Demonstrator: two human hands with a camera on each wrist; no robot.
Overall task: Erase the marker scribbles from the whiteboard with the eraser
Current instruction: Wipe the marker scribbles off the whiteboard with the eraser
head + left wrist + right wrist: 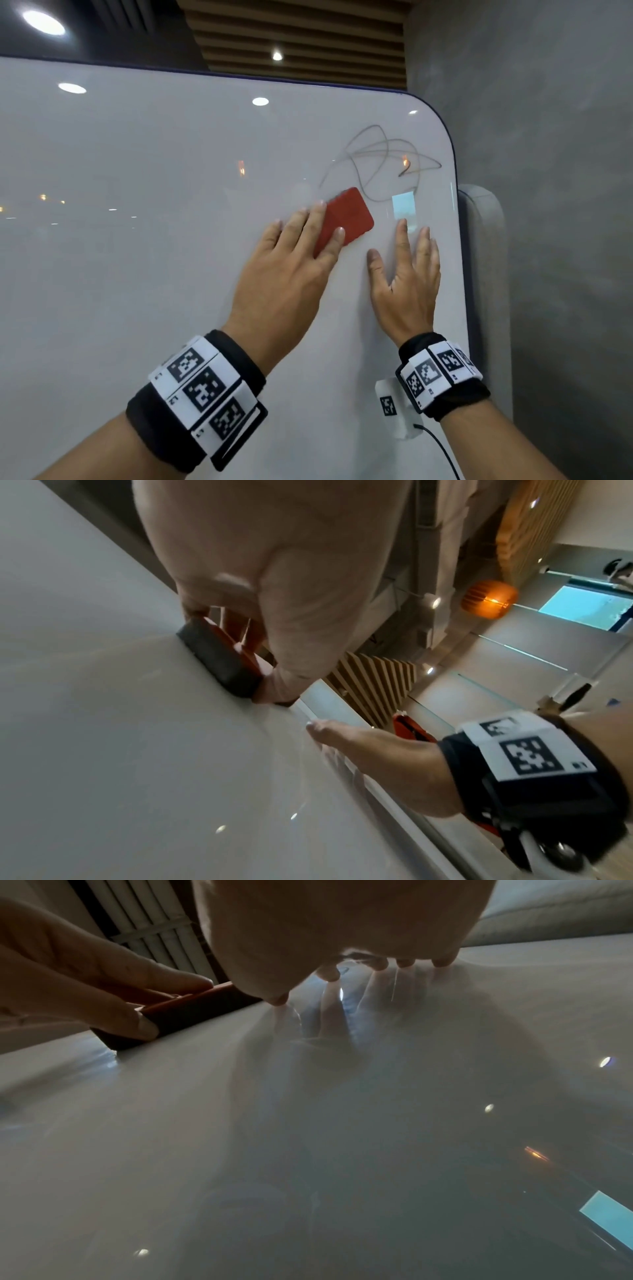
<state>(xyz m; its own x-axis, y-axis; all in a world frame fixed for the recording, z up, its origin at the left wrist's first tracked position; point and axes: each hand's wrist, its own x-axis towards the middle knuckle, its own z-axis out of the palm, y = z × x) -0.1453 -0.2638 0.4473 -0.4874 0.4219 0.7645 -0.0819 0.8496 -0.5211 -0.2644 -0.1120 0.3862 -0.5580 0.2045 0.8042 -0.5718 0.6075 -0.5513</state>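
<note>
A white whiteboard (137, 205) stands upright in front of me. Thin grey marker scribbles (380, 154) loop near its upper right corner. My left hand (284, 274) holds a red eraser (349, 216) with a dark felt pad (219, 661) flat against the board, just below and left of the scribbles. Its fingers lie over the red back and the thumb pinches the edge (181, 1015). My right hand (407, 274) rests on the board to the right of the eraser, fingers spread and straight, fingertips (380, 965) touching the surface. It holds nothing.
The board's rounded right edge (455, 192) runs close to my right hand. Behind it stand a pale grey panel (486, 240) and a grey wall (548, 154). A small white tagged box (394, 407) with a black cable sits low on the board.
</note>
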